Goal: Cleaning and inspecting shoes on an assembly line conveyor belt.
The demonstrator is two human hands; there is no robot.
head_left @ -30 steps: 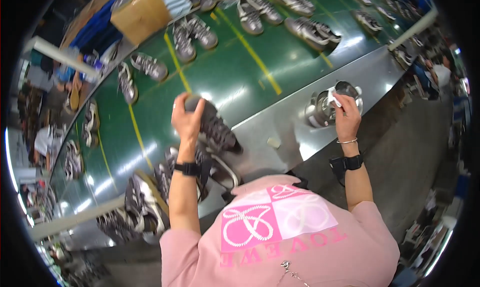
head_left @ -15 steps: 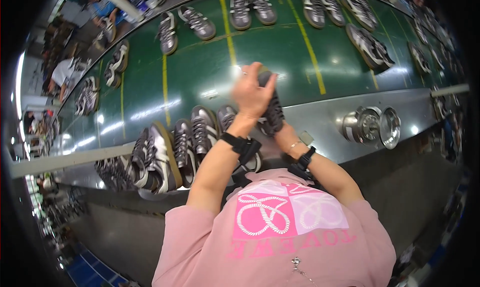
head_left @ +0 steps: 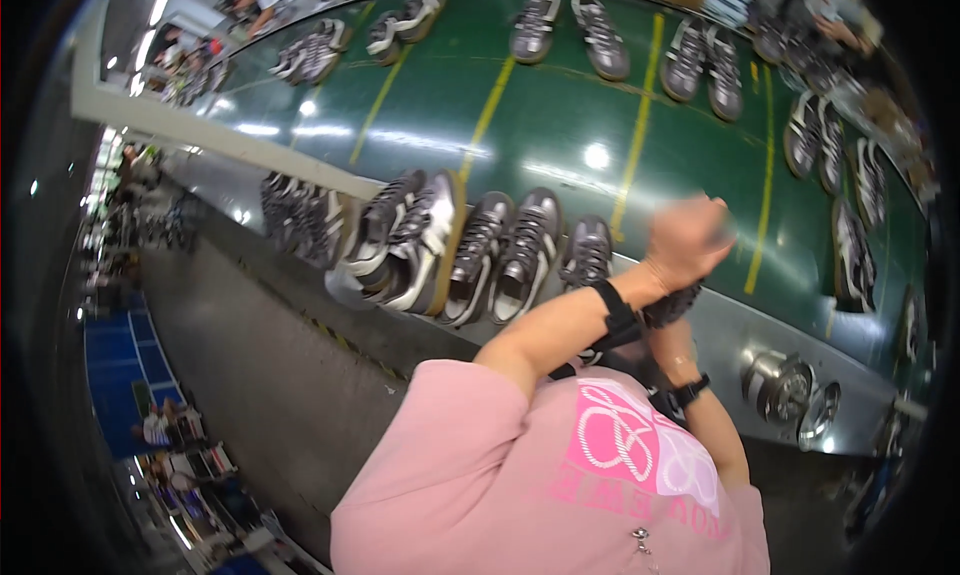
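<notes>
A dark sneaker (head_left: 672,307) is held between my two hands, mostly covered by them. My left hand (head_left: 686,239) is closed around its far end, slightly smeared by motion. Lower down, my right hand (head_left: 670,343) grips the near end, its fingers partly hidden behind the shoe and my left wrist. Left of my hands, a grey sneaker (head_left: 588,249) stands on the steel ledge, partly behind my left forearm. Beside it along the ledge are more silver-grey sneakers with white stripes, including a laced one (head_left: 528,243) and one on its side showing a gum-coloured sole (head_left: 450,237).
A green conveyor belt (head_left: 560,125) with yellow lines carries several pairs of sneakers, such as one pair (head_left: 684,61) on its far side. Metal bowls (head_left: 780,387) sit on the steel ledge at right. A pale rail (head_left: 250,155) crosses at left. Other people work beyond the belt.
The view has swung to the left, so the belt, shoes and bowls sit farther right in the picture. Both hands still hold the dark sneaker.
</notes>
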